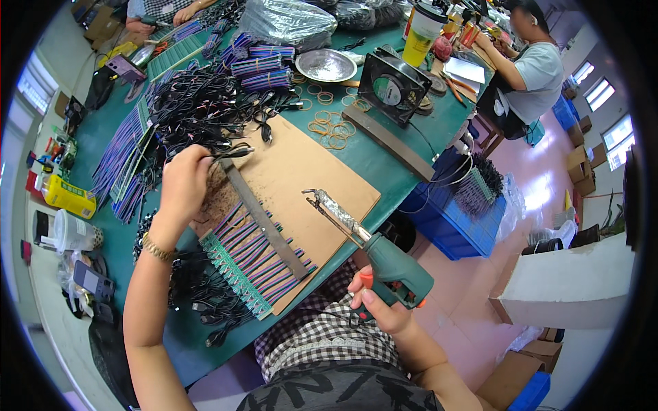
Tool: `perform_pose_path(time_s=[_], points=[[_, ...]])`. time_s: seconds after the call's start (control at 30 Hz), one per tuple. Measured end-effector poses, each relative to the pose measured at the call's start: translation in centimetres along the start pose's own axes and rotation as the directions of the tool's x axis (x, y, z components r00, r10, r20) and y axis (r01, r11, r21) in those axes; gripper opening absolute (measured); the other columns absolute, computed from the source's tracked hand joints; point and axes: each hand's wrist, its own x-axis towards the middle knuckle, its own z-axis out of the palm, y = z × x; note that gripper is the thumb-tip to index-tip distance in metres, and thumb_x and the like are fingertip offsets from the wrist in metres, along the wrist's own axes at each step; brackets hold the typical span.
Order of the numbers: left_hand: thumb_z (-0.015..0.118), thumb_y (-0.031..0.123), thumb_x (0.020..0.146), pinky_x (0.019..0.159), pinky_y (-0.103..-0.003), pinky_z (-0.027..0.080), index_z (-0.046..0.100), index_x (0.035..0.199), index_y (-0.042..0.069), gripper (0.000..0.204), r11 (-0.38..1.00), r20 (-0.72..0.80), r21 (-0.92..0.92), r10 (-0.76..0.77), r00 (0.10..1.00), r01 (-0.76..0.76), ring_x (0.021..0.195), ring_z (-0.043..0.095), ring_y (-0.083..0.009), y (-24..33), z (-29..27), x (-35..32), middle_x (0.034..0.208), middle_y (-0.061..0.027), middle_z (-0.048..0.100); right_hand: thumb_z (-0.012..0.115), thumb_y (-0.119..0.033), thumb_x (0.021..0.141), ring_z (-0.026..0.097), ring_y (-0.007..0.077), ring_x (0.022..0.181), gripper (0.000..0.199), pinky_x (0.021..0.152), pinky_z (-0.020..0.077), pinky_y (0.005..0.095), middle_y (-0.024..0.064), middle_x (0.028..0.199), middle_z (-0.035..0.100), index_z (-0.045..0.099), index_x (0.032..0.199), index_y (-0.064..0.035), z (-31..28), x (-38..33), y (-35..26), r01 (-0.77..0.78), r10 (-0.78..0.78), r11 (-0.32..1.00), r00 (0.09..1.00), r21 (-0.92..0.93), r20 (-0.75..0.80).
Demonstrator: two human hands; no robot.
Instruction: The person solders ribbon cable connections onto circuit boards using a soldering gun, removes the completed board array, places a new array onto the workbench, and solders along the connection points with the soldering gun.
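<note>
Gripping the gun (403, 268), the right hand (385, 309) holds its tip over the cardboard (322, 168). The left hand (184, 183) seems to pinch a cable (237, 153) near the bar (260, 216) across the wires (241, 241), likely placing it, which calls for tip-clear fingers.

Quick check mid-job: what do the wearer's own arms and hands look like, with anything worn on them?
Both the left hand and right hand are ungloved. A gold-coloured band circles the left wrist; whether bracelet or watch, I cannot tell. No band shows on the right wrist. Both forearms are sleeveless where visible.
</note>
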Motion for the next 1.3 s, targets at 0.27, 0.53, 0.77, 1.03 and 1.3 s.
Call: perform_pose_path(time_s=[0.27, 0.53, 0.77, 1.03, 1.3], points=[[0.047, 0.001, 0.079, 0.088, -0.032, 0.042, 0.039, 0.069, 0.007, 0.014, 0.499, -0.087, -0.863, -0.297, 0.951, 0.076, 0.101, 0.058, -0.0185, -0.1, -5.2, -4.0, 0.113, -0.0189, 0.064, 0.057, -0.007, 0.088, 0.062, 0.0174, 0.066, 0.031, 0.061, 0.0529, 0.0282, 0.0185, 0.089, 0.062, 0.048, 0.116, 0.0027, 0.3, 0.7, -0.3, -0.065, 0.060, 0.997, 0.993, -0.049, -0.099], [0.034, 0.027, 0.101, 0.057, -0.027, 0.035, 0.034, 0.072, 0.011, 0.034, 0.462, -0.093, -0.880, -0.391, 0.916, 0.108, 0.054, 0.035, -0.0111, -0.7, -3.9, -7.5, 0.056, 0.0008, 0.032, 0.056, -0.006, 0.090, 0.062, 0.0180, 0.068, 0.030, 0.064, 0.0529, 0.0295, 0.0162, 0.092, 0.062, 0.049, 0.118, 0.0008, 4.0, 2.6, -2.2, -0.147, 0.129, 0.960, 0.988, 0.237, 0.087], [0.044, 0.013, 0.099, 0.067, -0.024, 0.041, 0.041, 0.110, 0.005, 0.015, 0.433, 0.056, -0.884, -0.280, 0.958, 0.178, 0.071, 0.049, -0.0122, 5.7, -4.5, -8.4, 0.089, -0.0036, 0.045, 0.056, -0.012, 0.089, 0.066, 0.0228, 0.076, 0.038, 0.072, 0.0546, 0.0328, 0.0209, 0.096, 0.062, 0.045, 0.123, -0.0018, 8.6, 3.4, -1.3, -0.135, 0.146, 0.930, 0.989, 0.342, -0.006], [0.063, -0.003, 0.086, 0.066, -0.021, 0.048, 0.049, 0.104, 0.000, 0.023, 0.277, 0.432, -0.846, -0.144, 0.890, 0.455, 0.075, 0.054, -0.0067, 10.1, -6.1, -11.0, 0.090, -0.0027, 0.051, 0.060, 0.001, 0.089, 0.065, 0.0156, 0.083, 0.046, 0.065, 0.0533, 0.0250, 0.0121, 0.100, 0.061, 0.039, 0.129, -0.0062, 10.4, 4.8, 0.0, -0.158, 0.137, 0.934, 0.987, 0.321, 0.087], [0.066, -0.008, 0.077, 0.064, -0.021, 0.043, 0.050, 0.086, 0.000, 0.019, 0.414, 0.377, -0.836, -0.045, 0.925, 0.361, 0.073, 0.050, -0.0072, 11.3, -4.7, -12.5, 0.084, -0.0038, 0.053, 0.058, 0.004, 0.090, 0.061, 0.0122, 0.083, 0.043, 0.065, 0.0522, 0.0238, 0.0093, 0.098, 0.059, 0.039, 0.127, -0.0069, 10.1, 4.7, 1.1, -0.002, -0.015, 0.971, 0.998, 0.238, 0.067]])
